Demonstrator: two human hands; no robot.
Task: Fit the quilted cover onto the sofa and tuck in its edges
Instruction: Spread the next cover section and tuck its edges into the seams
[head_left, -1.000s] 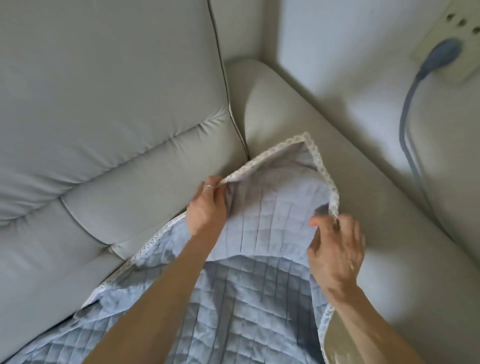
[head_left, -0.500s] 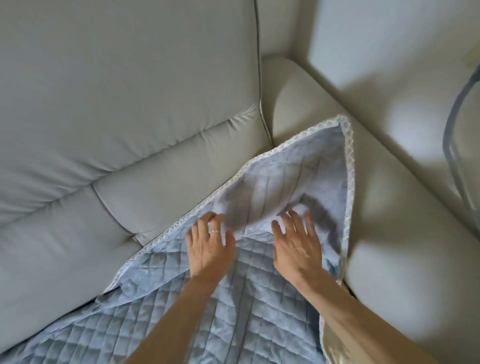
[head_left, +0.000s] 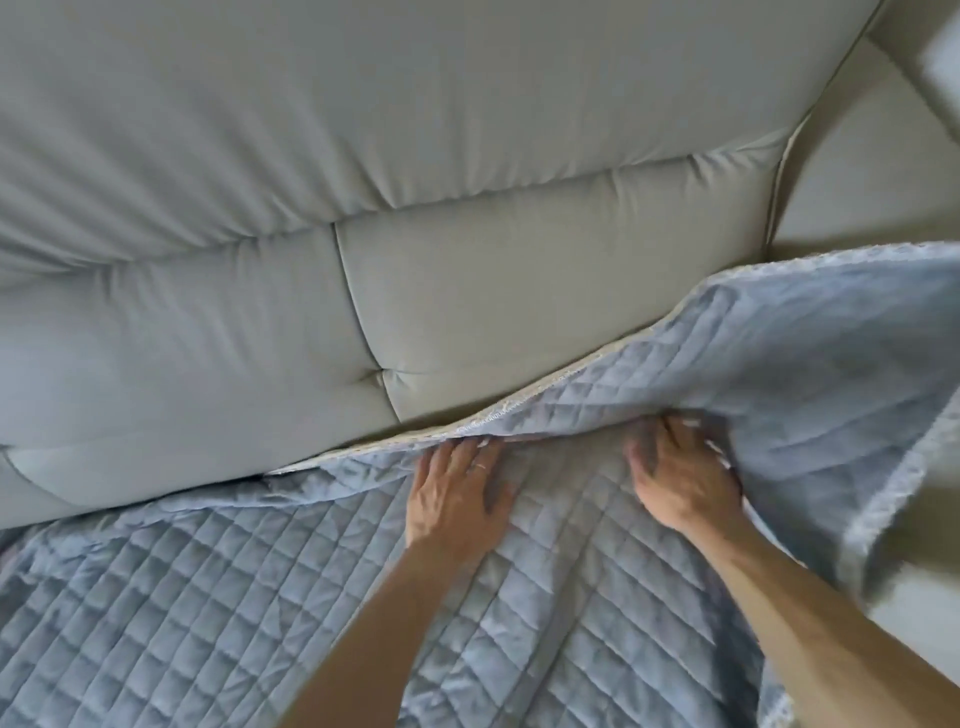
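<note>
A light blue quilted cover (head_left: 208, 597) with a white lace trim lies over the seat of a pale grey sofa (head_left: 363, 156). Its right corner (head_left: 810, 364) is folded up and back over itself, bunched against the armrest. My left hand (head_left: 457, 499) lies flat on the cover, fingers pushed under the folded edge near the crease below the back cushion. My right hand (head_left: 680, 478) presses on the cover too, its fingertips hidden beneath the raised fold. Neither hand grips the fabric.
The back cushions (head_left: 545, 291) rise just behind the cover's trimmed edge (head_left: 519, 410). The sofa's armrest (head_left: 872, 171) stands at the right, with a strip of wall at the top right corner.
The view has swung left and closer. Both hands let go of the lifted corner a second ago and have slid forward on the cover, under its fold, toward the back cushion.
</note>
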